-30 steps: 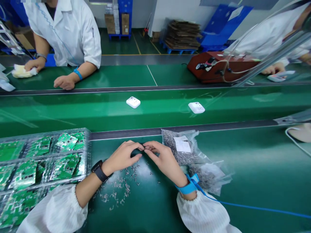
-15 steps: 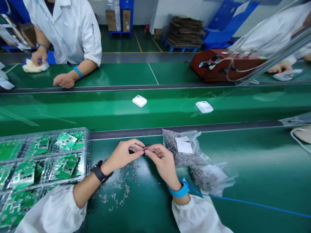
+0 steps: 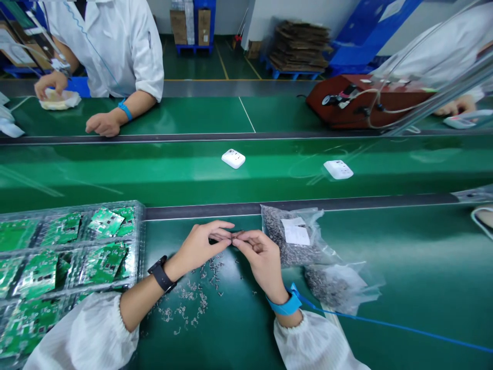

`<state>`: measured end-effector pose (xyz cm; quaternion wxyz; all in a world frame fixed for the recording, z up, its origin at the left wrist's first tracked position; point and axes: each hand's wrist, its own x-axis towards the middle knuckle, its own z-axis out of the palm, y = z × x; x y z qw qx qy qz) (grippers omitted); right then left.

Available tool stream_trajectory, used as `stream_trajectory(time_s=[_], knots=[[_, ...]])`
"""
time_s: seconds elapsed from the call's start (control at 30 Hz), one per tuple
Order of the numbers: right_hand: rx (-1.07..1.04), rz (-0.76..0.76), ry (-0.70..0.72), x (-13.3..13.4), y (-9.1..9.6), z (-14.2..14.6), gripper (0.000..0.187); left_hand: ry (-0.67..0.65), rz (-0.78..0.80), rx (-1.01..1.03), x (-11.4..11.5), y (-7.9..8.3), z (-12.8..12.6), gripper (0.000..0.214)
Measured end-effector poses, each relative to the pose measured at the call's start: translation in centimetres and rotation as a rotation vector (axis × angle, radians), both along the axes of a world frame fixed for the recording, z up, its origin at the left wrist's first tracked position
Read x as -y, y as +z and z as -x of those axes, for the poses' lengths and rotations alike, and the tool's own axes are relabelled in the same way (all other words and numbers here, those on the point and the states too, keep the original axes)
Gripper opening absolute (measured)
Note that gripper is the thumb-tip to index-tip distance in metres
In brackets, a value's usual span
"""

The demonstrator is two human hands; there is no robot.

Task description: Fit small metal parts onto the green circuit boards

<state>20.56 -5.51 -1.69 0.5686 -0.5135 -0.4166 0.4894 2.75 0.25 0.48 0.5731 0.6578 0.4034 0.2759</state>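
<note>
My left hand [image 3: 204,241] and my right hand [image 3: 260,257] meet fingertip to fingertip above the green work surface [image 3: 239,329]. Each is closed in a pinch, and whatever sits between the fingertips is too small and hidden to name. Below and left of them lie many small loose metal parts [image 3: 188,298], scattered on the surface. Just right of my right hand is a clear plastic bag [image 3: 275,234] full of similar-looking tiny parts, with a white label. A second, smaller bag [image 3: 327,288] lies in front of it.
At left stands a clear compartment tray [image 3: 139,241] with green circuit boards [image 3: 103,262]. Beyond a dark rail runs a green belt carrying two white devices [image 3: 233,159] [image 3: 338,169]. A blue wrist-strap cord [image 3: 400,322] trails right. Two co-workers [image 3: 111,46] sit opposite, near a reddish-brown machine [image 3: 354,110].
The two white devices have shifted right along the belt. The co-worker at left has moved a hand on the pale cloth-like thing. My hands stay pinched together in nearly the same place.
</note>
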Motion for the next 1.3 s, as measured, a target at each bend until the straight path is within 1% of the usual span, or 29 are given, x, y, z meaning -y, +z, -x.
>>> stream_trajectory(time_s=[0.07, 0.13, 0.3, 0.4, 0.47, 0.67, 0.77, 0.83, 1.07, 1.17, 1.3], knots=[[0.031, 0.003, 0.004, 0.1, 0.0, 0.1, 0.023, 0.006, 0.003, -0.006, 0.0, 0.0, -0.1, 0.030], [0.060, 0.003, -0.003, 0.1, 0.0, 0.2, 0.023, 0.024, -0.034, -0.014, 0.0, 0.1, -0.2, 0.025], [0.056, -0.012, -0.029, 0.1, -0.2, 0.2, 0.020, 0.054, -0.222, -0.055, 0.0, 0.2, -0.1, 0.011], [0.056, 0.001, -0.025, 0.1, -0.2, 0.0, 0.019, 0.042, -0.328, -0.107, 0.2, 0.4, 0.1, 0.008], [0.039, 0.013, -0.019, 0.1, -0.2, -0.1, 0.019, 0.037, -0.363, -0.122, 0.2, 0.4, 0.2, 0.006], [-0.002, 0.024, 0.016, -0.1, 0.0, -0.7, 0.024, 0.042, -0.312, -0.094, 0.3, 0.4, 0.2, 0.002], [-0.015, 0.042, 0.033, -0.1, 0.0, -0.8, 0.026, 0.017, -0.373, -0.081, 0.4, 0.5, 0.1, 0.005], [-0.003, 0.039, 0.034, 0.0, 0.0, -0.8, 0.025, 0.006, -0.387, -0.074, 0.5, 0.6, 0.1, 0.005], [0.142, -0.070, -0.049, 0.6, 0.1, -0.4, 0.014, 0.014, -0.232, -0.048, 0.5, 1.1, -0.1, 0.001], [0.196, -0.085, -0.063, 0.8, 0.1, -0.2, 0.014, 0.015, -0.203, -0.049, 0.5, 1.1, -0.1, 0.001], [0.203, -0.080, -0.054, 0.7, 0.1, -0.1, 0.015, 0.049, -0.200, -0.062, 0.6, 0.8, -0.1, 0.003]])
